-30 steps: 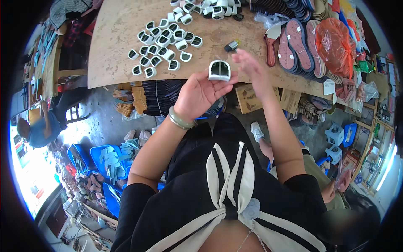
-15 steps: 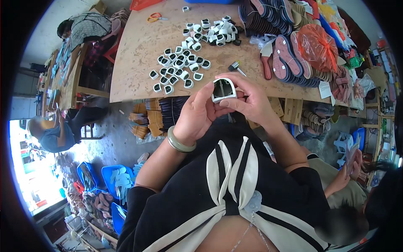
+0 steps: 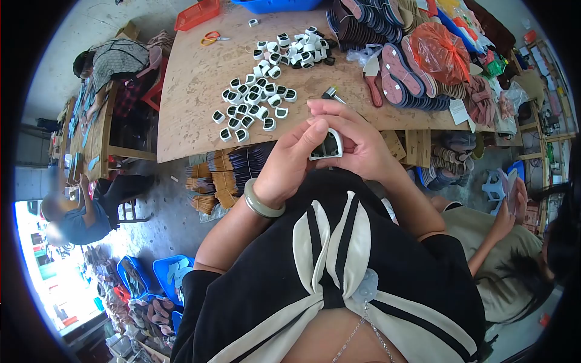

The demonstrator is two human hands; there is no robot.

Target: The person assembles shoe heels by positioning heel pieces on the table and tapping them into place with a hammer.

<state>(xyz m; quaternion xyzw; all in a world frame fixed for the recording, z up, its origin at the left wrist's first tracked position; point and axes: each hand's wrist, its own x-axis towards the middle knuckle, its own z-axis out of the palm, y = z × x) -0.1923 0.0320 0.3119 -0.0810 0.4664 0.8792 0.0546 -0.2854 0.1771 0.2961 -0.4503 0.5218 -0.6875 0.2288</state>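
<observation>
We grasp a white, D-shaped, seemingly plastic piece with a dark hollow between our left hand and right hand, its flat edge toward our body.

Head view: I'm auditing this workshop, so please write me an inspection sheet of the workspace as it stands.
Surface: brown table, speckled with marks.
Job's things: one white piece in the hands; many similar loose pieces scattered and heaped on the table.
Clutter: scissors at far left; red-handled tool, soles and red bag at right; red tray and blue tray at the far side.
Left hand: round the white piece, bracelet on wrist.
Right hand: round the same piece.
Cables: nothing seen on the table.
Surroundings: two people at left, another person at right; strapped bundles below the table's near edge.
</observation>
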